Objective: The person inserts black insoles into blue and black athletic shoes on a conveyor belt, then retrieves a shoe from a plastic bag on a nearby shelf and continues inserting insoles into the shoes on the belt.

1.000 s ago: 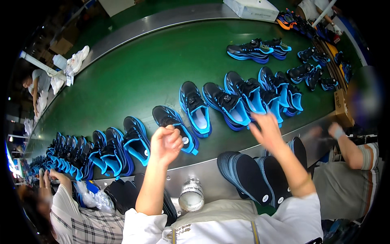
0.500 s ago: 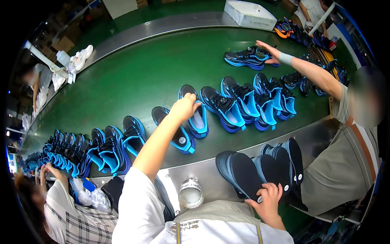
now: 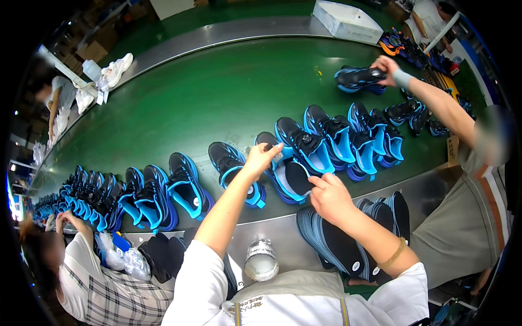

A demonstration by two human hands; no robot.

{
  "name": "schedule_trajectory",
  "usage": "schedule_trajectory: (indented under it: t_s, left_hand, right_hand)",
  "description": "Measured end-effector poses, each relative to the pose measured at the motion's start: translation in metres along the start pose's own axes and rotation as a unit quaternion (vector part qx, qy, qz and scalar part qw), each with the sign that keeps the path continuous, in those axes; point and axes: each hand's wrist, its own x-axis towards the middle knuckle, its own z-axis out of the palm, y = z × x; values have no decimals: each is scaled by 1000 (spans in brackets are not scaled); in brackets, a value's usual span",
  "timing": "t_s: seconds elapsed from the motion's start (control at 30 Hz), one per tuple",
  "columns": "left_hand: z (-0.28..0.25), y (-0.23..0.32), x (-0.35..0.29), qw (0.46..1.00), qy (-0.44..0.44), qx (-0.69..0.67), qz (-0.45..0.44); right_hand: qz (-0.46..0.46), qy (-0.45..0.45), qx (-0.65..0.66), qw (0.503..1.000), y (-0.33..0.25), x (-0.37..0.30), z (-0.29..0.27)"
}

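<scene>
Pinched at its tongue by my left hand [image 3: 263, 161], a black and blue sneaker [image 3: 276, 183] stands on the green belt with its opening toward me. My right hand [image 3: 329, 199] is closed on the heel end of a black insole [image 3: 297, 176], whose front part lies inside that sneaker's opening. The insole's tip is hidden under the upper. Just left stands another sneaker [image 3: 224, 155], partly behind my left forearm. To the right, touching or close by, is a sneaker with a dial on its tongue [image 3: 296, 136].
Stacks of black insoles [image 3: 333, 242] lie on the metal ledge [image 3: 283, 223], beside a whitish can [image 3: 261, 259]. More sneakers line the green belt [image 3: 163, 119] on both sides. At right, a co-worker's hand [image 3: 387, 69] holds a sneaker [image 3: 359, 79]. A white box [image 3: 348, 22] sits at the far edge.
My right hand has come from the insole stack to the sneaker with an insole. My left hand and its sneaker shifted right and nearer. The co-worker's hand has gripped a sneaker and moved it right.
</scene>
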Motion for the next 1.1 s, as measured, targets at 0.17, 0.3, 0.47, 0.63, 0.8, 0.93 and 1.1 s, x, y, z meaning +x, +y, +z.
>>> schedule_trajectory:
  t_s: [0.17, 0.3, 0.47, 0.63, 0.8, 0.93, 1.1]
  left_hand:
    - [17, -9, 5, 995, 86, -47, 1]
    - [19, -9, 2, 996, 70, -24, 41]
    - [9, -5, -12, 990, 101, 45, 87]
    - [6, -10, -6, 989, 104, 74, 76]
    - [5, -7, -5, 994, 79, 57, 53]
    - [4, -11, -3, 994, 68, 75, 46]
    - [2, -11, -7, 997, 40, 60, 37]
  right_hand:
    - [114, -50, -38, 992, 3, 32, 77]
    - [184, -50, -39, 981, -1, 46, 100]
    - [218, -238, -52, 945, -14, 52, 43]
    - [118, -312, 9, 943, 18, 62, 57]
    - [44, -264, -27, 963, 20, 64, 87]
    - [37, -236, -59, 969, 24, 62, 104]
    - [-42, -335, -208, 918, 27, 62, 112]
